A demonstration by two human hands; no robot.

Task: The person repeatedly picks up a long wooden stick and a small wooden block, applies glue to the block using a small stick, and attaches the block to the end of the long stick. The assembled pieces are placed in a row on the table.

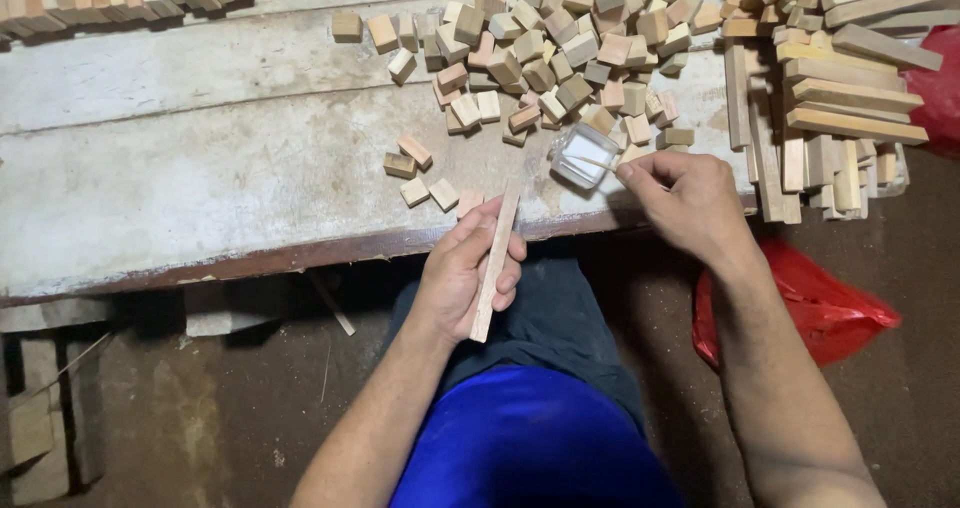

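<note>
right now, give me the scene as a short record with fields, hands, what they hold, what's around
left hand: grips a long wooden strip, tilted, over the bench edge
right hand: holds a thin stick dipped into a small clear container of white paste
workbench: worn, whitish boards
on bench: heap of small wooden blocks; stack of longer wooden strips at right
floor: red plastic bag

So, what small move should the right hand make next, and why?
Probably lift the thin stick out of the small clear container and bring it to the wooden strip. The right hand holds the stick with its tip in the white contents, and the left hand holds the strip up, bare.
</note>
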